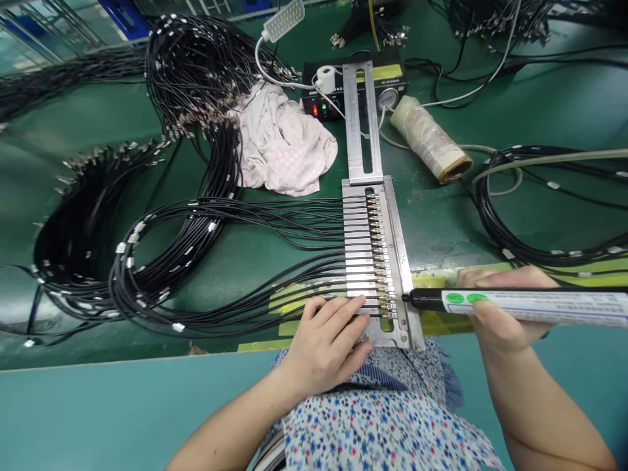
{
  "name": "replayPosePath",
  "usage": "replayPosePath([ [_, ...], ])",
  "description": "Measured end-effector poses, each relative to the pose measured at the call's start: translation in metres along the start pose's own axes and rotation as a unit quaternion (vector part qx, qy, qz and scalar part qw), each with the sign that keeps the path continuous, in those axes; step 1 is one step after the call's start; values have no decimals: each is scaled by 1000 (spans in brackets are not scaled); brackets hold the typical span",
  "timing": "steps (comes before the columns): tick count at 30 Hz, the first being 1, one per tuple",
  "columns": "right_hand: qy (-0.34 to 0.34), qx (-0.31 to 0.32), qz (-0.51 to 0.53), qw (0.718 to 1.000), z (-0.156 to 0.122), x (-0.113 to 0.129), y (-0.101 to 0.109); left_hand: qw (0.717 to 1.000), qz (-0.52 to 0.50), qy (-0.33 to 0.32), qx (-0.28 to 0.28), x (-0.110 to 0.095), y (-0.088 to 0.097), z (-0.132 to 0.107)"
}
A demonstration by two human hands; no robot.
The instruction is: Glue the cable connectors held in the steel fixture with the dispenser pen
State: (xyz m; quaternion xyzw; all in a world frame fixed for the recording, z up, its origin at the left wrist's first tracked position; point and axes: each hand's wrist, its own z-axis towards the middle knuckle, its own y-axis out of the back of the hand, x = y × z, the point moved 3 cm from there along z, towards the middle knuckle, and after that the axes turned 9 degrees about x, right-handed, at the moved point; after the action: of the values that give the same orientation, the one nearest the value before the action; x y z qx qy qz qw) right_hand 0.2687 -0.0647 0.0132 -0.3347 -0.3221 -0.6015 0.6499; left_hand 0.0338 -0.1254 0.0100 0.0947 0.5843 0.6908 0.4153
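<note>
A slotted metal jig (400,261) lies on the green bench with several black cables (275,219) laid side by side across it, their brass tips lined up in its slot. My left hand (326,343) rests flat on the nearest cables at the jig's front end, fingers stretched out. My right hand (500,314) is closed round a white pen-shaped tool (530,306) with a black nose. The tool lies level, and its tip touches the jig's right rail beside the nearest cable tips.
Coils of black cable (98,242) fill the left of the bench, with another coil (530,248) at the right. Behind the jig stand a black control box (387,85), a tape roll (432,140), a crumpled cloth (282,144) and a small lamp (283,21).
</note>
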Motion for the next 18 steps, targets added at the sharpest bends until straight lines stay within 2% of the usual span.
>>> replayPosePath([
  [6, -3, 3, 8, 1000, -1, -2, 0, 1000, 0, 2, 3, -1, 0, -1],
  [12, 18, -40, 42, 998, 4, 4, 1, 1000, 1, -6, 0, 0, 1, -1],
  [18, 26, 52, 57, 997, 6, 4, -3, 999, -3, -31, -18, -1, 1, -4],
])
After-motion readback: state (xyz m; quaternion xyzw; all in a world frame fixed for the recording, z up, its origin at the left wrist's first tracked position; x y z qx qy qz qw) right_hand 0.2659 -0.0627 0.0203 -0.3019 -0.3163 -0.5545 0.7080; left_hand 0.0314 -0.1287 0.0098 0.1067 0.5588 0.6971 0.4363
